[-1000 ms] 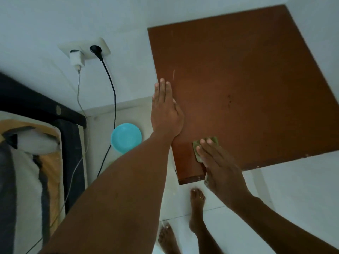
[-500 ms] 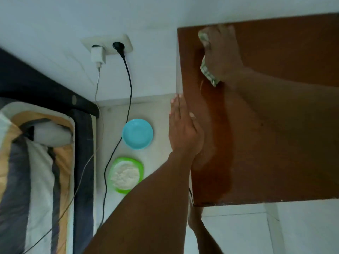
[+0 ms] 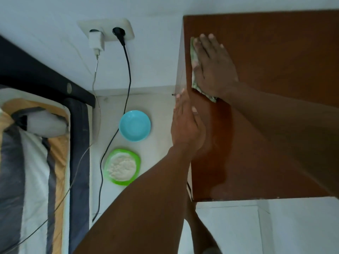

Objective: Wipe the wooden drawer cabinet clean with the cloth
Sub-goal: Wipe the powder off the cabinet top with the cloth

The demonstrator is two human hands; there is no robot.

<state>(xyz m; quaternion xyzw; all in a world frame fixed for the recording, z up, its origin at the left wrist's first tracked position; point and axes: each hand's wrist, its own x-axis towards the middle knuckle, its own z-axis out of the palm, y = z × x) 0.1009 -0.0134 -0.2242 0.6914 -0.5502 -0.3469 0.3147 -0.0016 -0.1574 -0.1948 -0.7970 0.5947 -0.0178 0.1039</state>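
From the head camera I see my right hand (image 3: 212, 66) spread flat, fingers extended, pressing the green patterned cloth (image 3: 194, 57) onto the top of the wooden drawer cabinet (image 3: 275, 52), close to its left rear corner; nothing is clenched, the palm simply pins the fabric down. My left hand (image 3: 187, 125) is open too, fingers straight and together, laid against the cabinet's left edge with the palm touching the wood and holding nothing.

Half a second back the right hand sat further toward the rear corner; it has since slid a little nearer to me along the left edge, while the left hand has kept its place.

A darker streak runs down the top beside the left edge, probably dampness, though the dim light makes that uncertain. On the pale floor (image 3: 161, 107) left of the cabinet lie a blue bowl (image 3: 134, 125) and a green bowl (image 3: 122, 166) of white grainy stuff. A wall socket (image 3: 106, 31) carries a white charger (image 3: 96, 41) and a black plug (image 3: 118, 33). A striped mattress (image 3: 27, 162) fills the left side.
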